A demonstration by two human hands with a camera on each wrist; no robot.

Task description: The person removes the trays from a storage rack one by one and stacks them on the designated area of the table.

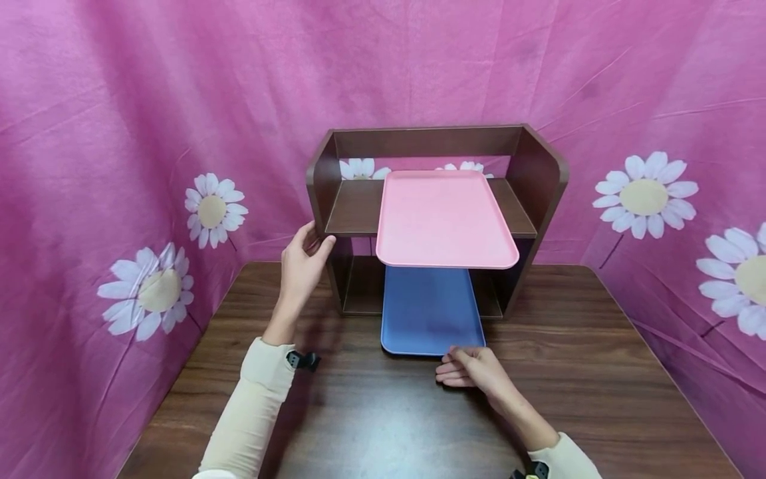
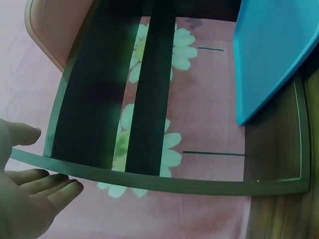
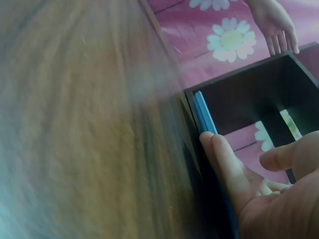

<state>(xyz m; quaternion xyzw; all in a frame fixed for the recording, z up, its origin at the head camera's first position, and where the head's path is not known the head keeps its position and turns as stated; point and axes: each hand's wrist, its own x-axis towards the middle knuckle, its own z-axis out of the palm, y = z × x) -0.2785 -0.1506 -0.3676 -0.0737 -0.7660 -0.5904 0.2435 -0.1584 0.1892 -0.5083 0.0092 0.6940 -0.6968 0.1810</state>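
Observation:
A brown two-tier shelf (image 1: 427,142) stands on the table. My left hand (image 1: 302,266) holds its left side panel, thumb towards the front edge and fingers on the outer side; the left wrist view shows this hand (image 2: 27,194) astride the panel edge. A blue tray (image 1: 427,313) lies in the lower compartment, its front part sticking out. At that tray's front right corner my right hand (image 1: 473,369) touches the edge with its fingers; in the right wrist view its thumb (image 3: 279,157) stands apart from the tray. A pink tray (image 1: 445,219) lies on the upper tier, overhanging the front.
The wooden table (image 1: 556,386) reaches to a pink curtain (image 1: 419,60) with white daisies, which hangs behind and at both sides. The overhanging pink tray hides the back of the blue tray in the head view.

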